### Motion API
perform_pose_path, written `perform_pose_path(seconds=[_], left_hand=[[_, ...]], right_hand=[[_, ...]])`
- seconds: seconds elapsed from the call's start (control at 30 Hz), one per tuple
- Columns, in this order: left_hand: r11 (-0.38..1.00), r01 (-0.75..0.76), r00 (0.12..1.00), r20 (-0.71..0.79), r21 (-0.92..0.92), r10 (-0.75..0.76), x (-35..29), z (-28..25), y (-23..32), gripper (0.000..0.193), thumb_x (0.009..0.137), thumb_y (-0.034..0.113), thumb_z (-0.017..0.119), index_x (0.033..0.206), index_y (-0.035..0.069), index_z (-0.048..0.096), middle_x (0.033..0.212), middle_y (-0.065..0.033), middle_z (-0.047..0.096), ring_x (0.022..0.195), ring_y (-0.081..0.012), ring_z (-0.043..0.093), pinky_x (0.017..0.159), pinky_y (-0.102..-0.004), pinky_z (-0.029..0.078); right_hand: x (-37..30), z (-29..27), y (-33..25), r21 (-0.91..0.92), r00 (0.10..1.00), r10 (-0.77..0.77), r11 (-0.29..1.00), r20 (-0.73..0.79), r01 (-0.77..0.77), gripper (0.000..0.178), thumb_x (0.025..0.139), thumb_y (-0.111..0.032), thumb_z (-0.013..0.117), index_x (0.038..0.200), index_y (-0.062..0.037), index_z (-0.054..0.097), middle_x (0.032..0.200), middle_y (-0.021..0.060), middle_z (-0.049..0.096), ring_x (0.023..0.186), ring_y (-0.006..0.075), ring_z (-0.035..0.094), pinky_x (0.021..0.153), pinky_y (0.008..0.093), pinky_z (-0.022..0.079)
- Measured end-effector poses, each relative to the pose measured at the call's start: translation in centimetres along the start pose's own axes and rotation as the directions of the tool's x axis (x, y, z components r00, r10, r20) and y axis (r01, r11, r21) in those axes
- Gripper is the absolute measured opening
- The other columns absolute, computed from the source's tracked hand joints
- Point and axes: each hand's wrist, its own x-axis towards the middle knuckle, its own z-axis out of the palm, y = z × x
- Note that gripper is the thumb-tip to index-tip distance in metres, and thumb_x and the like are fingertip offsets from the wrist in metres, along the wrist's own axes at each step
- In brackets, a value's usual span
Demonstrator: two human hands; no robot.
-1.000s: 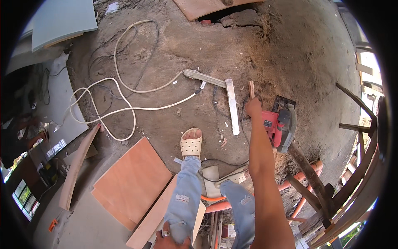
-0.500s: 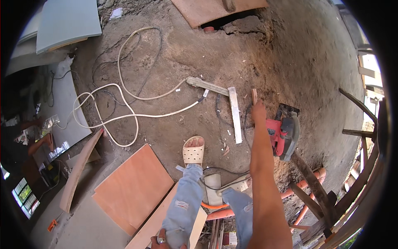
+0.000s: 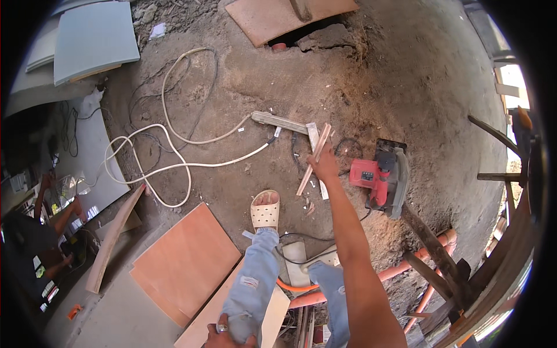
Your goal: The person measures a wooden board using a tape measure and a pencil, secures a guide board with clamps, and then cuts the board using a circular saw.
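Observation:
My right hand (image 3: pixel 325 165) is closed around a thin reddish wooden strip (image 3: pixel 306 181), held slanting above the dirt floor. Behind it lies a pale, whitish wood piece (image 3: pixel 312 132), touching the end of a weathered wooden stick (image 3: pixel 279 121). Just right of my right hand, a red circular saw (image 3: pixel 380 180) rests on the ground. My left hand (image 3: pixel 227 337) lies on my jeans-covered knee at the lower edge, fingers apart and a ring on one; part of it is cut off by the frame.
A white cable (image 3: pixel 188 165) loops across the dirt at left. Plywood sheets (image 3: pixel 188 261) lie near my left leg. Orange pipes (image 3: pixel 394 271) and wooden poles (image 3: pixel 426 246) stand at lower right. A person (image 3: pixel 52 232) shows at far left, perhaps as a reflection.
My right hand has moved left, away from the saw, bringing the wooden strip across the whitish wood piece. The strip now slants, and more of its length shows. My left hand stays on the knee.

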Motion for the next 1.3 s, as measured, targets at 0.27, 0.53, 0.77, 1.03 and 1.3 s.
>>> perform_pose_path(seconds=[0.27,0.53,0.77,1.03,1.3], left_hand=[[0.992,-0.125,0.990,-0.066,-0.015,0.124,-1.7,0.4,-0.8,0.083,0.074,0.048,0.071,0.137,0.002,0.046,0.119,-0.0335,0.058,0.106,-0.0480,0.060,0.088,-0.0530,0.051],[0.817,-0.453,0.886,-0.284,-0.356,0.367,-5.2,-3.9,-1.0,0.080,0.082,0.057,0.066,0.136,0.000,0.048,0.124,-0.0312,0.057,0.106,-0.0432,0.062,0.089,-0.0512,0.052],[-0.106,0.242,0.665,0.085,-0.964,0.742,-4.6,-14.5,6.6,0.071,0.086,0.048,0.069,0.135,0.002,0.048,0.130,-0.0212,0.056,0.113,-0.0343,0.061,0.092,-0.0464,0.053],[0.078,-0.072,0.577,0.022,-0.994,0.817,-20.3,-20.5,13.9,0.059,0.091,0.046,0.069,0.125,0.000,0.053,0.118,-0.0159,0.062,0.113,-0.0305,0.059,0.097,-0.0481,0.051],[0.405,-0.356,0.415,0.246,-0.842,0.876,-34.3,-12.6,14.8,0.046,0.080,0.021,0.084,0.112,0.004,0.055,0.096,-0.0045,0.065,0.085,-0.0212,0.065,0.071,-0.0431,0.057]], right_hand=[[-13.3,-2.7,-10.1,0.251,0.982,0.133,0.954,0.133,-0.164,0.061,0.082,-0.026,0.066,0.123,0.0086,0.038,0.113,0.0396,0.058,0.104,0.0516,0.061,0.092,0.0533,0.049],[-33.2,-19.1,-23.6,0.383,0.949,-0.024,0.918,0.316,-0.104,0.051,0.074,-0.040,0.073,0.101,0.0037,0.069,0.096,0.0269,0.070,0.088,0.0398,0.070,0.083,0.0453,0.053],[-41.3,-36.0,-34.5,0.149,0.900,-0.412,0.908,0.142,0.392,0.052,0.079,-0.037,0.071,0.115,-0.0008,0.060,0.107,0.0300,0.062,0.096,0.0452,0.064,0.083,0.0494,0.052],[-51.3,-52.7,-29.3,0.067,0.988,-0.093,0.994,0.121,0.085,0.068,0.062,-0.039,0.082,0.114,-0.0023,0.058,0.106,0.0252,0.066,0.101,0.0390,0.065,0.085,0.0470,0.053],[-70.8,-49.5,-22.6,0.323,0.903,0.264,0.934,-0.338,-0.153,0.064,0.071,-0.029,0.073,0.125,-0.0032,0.051,0.111,0.0257,0.063,0.101,0.0421,0.063,0.087,0.0478,0.050]])
